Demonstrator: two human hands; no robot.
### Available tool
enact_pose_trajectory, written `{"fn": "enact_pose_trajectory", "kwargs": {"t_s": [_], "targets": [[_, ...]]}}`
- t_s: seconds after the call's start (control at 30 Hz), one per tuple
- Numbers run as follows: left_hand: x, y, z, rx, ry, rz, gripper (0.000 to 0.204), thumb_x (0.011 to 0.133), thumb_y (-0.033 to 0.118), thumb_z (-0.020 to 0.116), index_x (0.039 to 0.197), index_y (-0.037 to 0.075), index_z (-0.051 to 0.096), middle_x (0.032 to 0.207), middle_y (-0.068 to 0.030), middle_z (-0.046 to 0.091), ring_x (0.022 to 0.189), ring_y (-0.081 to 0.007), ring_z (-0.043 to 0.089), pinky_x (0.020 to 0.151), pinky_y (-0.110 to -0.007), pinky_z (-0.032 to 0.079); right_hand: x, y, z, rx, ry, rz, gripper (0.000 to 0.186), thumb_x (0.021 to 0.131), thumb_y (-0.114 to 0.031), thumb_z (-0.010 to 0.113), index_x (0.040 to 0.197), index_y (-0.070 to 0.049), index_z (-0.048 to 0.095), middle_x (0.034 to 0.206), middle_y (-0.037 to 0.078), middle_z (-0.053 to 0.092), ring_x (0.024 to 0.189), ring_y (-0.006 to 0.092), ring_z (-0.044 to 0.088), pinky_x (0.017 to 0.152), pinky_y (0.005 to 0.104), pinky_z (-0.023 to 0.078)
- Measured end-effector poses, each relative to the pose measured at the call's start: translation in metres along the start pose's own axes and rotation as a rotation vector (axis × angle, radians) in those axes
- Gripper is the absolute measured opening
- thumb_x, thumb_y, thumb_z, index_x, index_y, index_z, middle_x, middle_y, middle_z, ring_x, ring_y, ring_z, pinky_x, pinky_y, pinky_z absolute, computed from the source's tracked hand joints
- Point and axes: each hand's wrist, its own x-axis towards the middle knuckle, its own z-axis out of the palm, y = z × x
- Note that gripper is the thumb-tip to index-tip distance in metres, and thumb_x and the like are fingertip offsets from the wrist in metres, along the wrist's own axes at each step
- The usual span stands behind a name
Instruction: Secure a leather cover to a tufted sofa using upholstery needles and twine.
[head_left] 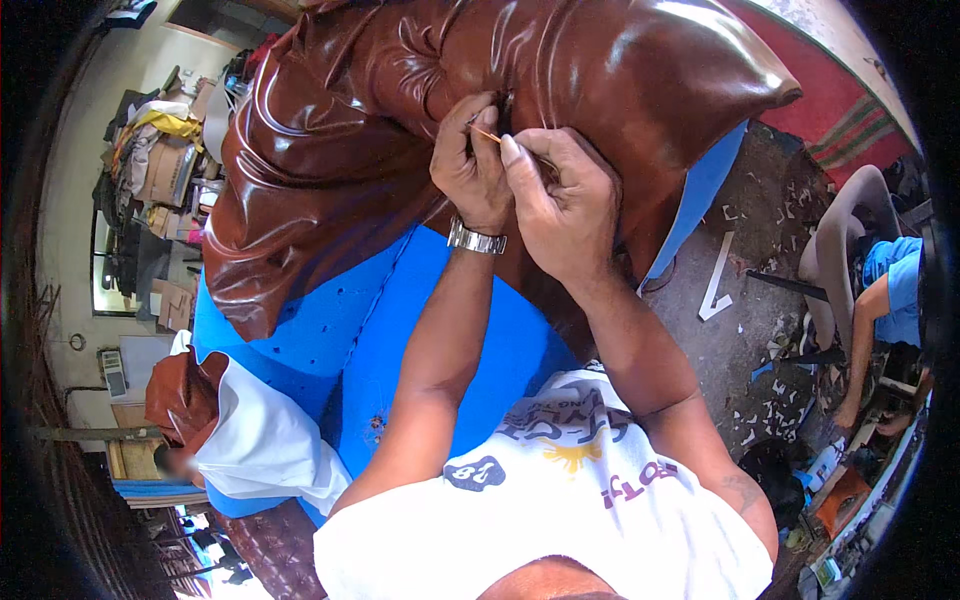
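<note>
A glossy brown leather-like cover lies in loose folds over blue foam. Above a gathered, puckered spot in the cover, my two hands are close together. My right hand pinches a thin orange-brown strand between thumb and forefinger; whether it is thread or thin wire I cannot tell. The strand's other end runs to the curled fingertips of my left hand, which are closed on it. A metal-band watch is on my left wrist. The cover's stuffed-looking corner juts out to the right.
White cloth and another brown piece lie at lower left. Scraps and a white angled strip litter the floor at right. Farther right, a co-worker's arm reaches down beside a grey curved chair-like frame. Boxes are piled at left.
</note>
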Motion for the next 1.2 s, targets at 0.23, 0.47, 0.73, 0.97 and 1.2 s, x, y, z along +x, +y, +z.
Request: {"fn": "enact_pose_trajectory", "kwargs": {"t_s": [0.23, 0.47, 0.73, 0.97, 1.2], "targets": [[0.000, 0.002, 0.001, 0.015, -0.013, 0.045, 0.013, 0.097, 0.003, 0.067, 0.107, -0.002, 0.073, 0.103, -0.0145, 0.075, 0.094, -0.0227, 0.072, 0.085, -0.035, 0.056, 0.002, 0.000, -0.001, -0.002, 0.006, -0.006, 0.007, 0.094, -0.005, 0.072, 0.096, 0.001, 0.071, 0.080, 0.007, 0.066, 0.069, 0.0113, 0.060, 0.064, 0.0279, 0.049], [-0.001, -0.003, 0.000, -0.034, -0.018, 0.019, 0.015, 0.096, 0.000, 0.066, 0.109, -0.002, 0.073, 0.105, -0.0145, 0.075, 0.096, -0.0230, 0.071, 0.086, -0.034, 0.056, 0.005, 0.000, 0.006, -0.045, 0.031, -0.038, 0.007, 0.092, -0.005, 0.073, 0.095, 0.001, 0.072, 0.079, 0.010, 0.066, 0.067, 0.0155, 0.063, 0.063, 0.0305, 0.050], [-0.002, 0.002, -0.001, -0.201, -0.056, -0.220, 0.016, 0.100, 0.002, 0.064, 0.114, -0.001, 0.071, 0.114, -0.0118, 0.074, 0.101, -0.0171, 0.070, 0.090, -0.030, 0.056, 0.008, 0.002, 0.012, -0.062, 0.016, 0.001, 0.008, 0.092, -0.006, 0.073, 0.095, 0.002, 0.072, 0.083, 0.011, 0.069, 0.071, 0.0147, 0.065, 0.066, 0.0300, 0.051], [0.016, 0.004, -0.021, -0.617, -0.144, -0.464, 0.026, 0.105, 0.008, 0.057, 0.130, 0.000, 0.059, 0.119, -0.0139, 0.073, 0.110, -0.0172, 0.067, 0.099, -0.032, 0.053, 0.013, 0.001, 0.018, -0.049, 0.010, 0.018, 0.010, 0.094, -0.006, 0.072, 0.095, 0.004, 0.072, 0.086, 0.009, 0.070, 0.076, 0.0124, 0.066, 0.070, 0.0285, 0.053], [0.020, 0.015, -0.027, -0.805, -0.204, -0.719, 0.052, 0.113, 0.039, 0.037, 0.126, -0.004, 0.062, 0.115, -0.0157, 0.072, 0.107, -0.0223, 0.067, 0.098, -0.038, 0.051, 0.015, -0.004, 0.019, -0.063, -0.011, 0.033, 0.012, 0.095, -0.008, 0.071, 0.095, 0.004, 0.071, 0.085, 0.009, 0.071, 0.076, 0.0116, 0.065, 0.071, 0.0289, 0.053]]}}
